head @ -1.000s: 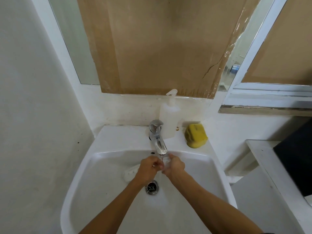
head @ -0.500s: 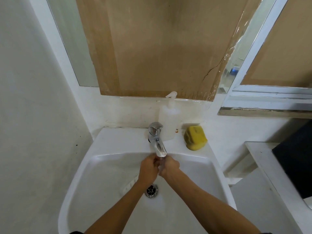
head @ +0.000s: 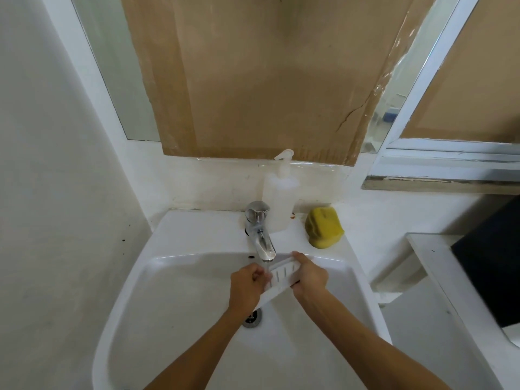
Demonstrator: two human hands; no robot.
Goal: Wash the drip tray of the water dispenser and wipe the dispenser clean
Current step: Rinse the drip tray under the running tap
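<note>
A white slotted drip tray (head: 282, 278) is held tilted over the white sink (head: 174, 291), just under the spout of the chrome tap (head: 260, 233). My right hand (head: 309, 275) grips its far right end, fingers curled over the upper edge. My left hand (head: 247, 282) is at the tray's lower left part, fingers curled against its face; its lower end is hidden behind that hand. A thin stream of water seems to fall from the spout onto the tray. The water dispenser is out of view.
A yellow sponge (head: 323, 228) and a white pump bottle (head: 280, 198) stand on the sink's back ledge right of the tap. The drain (head: 253, 318) lies below my hands. A white counter with a dark object (head: 489, 266) is at the right; cardboard covers the mirror above.
The tray was in the left of the basin and my hands were together under the tap. Now the tray is up between both hands under the spout, and the hands have spread apart.
</note>
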